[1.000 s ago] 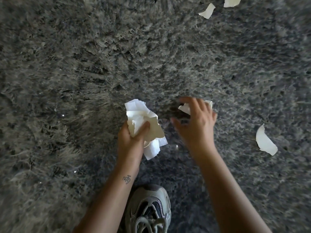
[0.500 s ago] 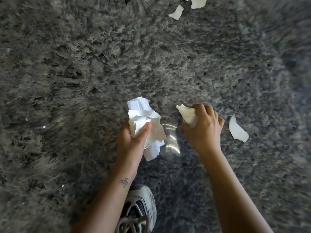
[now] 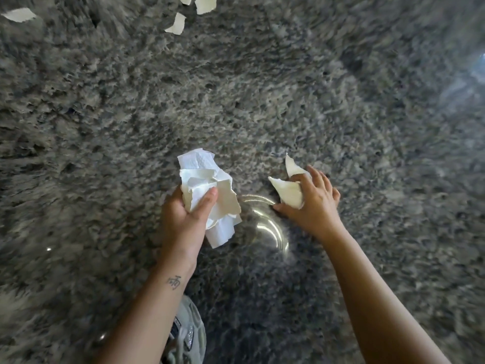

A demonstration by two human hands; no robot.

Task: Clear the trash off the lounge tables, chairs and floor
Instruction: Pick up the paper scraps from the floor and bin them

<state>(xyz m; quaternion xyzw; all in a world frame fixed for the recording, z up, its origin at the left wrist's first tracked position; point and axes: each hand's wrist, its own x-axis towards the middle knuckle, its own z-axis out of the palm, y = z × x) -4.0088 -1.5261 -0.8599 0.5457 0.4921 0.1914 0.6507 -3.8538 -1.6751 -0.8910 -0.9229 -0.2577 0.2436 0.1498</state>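
evidently a paper wad [image 3: 207,185] is gripped in the left hand [image 3: 183,219] as a store, so torn scraps [image 3: 287,193] are pinched under curled fingers of the right hand [image 3: 312,203], loose scraps [image 3: 178,23] lying well beyond the fingertips.

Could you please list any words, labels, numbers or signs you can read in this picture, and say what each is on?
Nothing here can be read.
Left wrist, tattoo: too small and stylised to read.
On the shoe: a blurred marking.
No print on the paper wad in the left hand or the scraps in the right hand.
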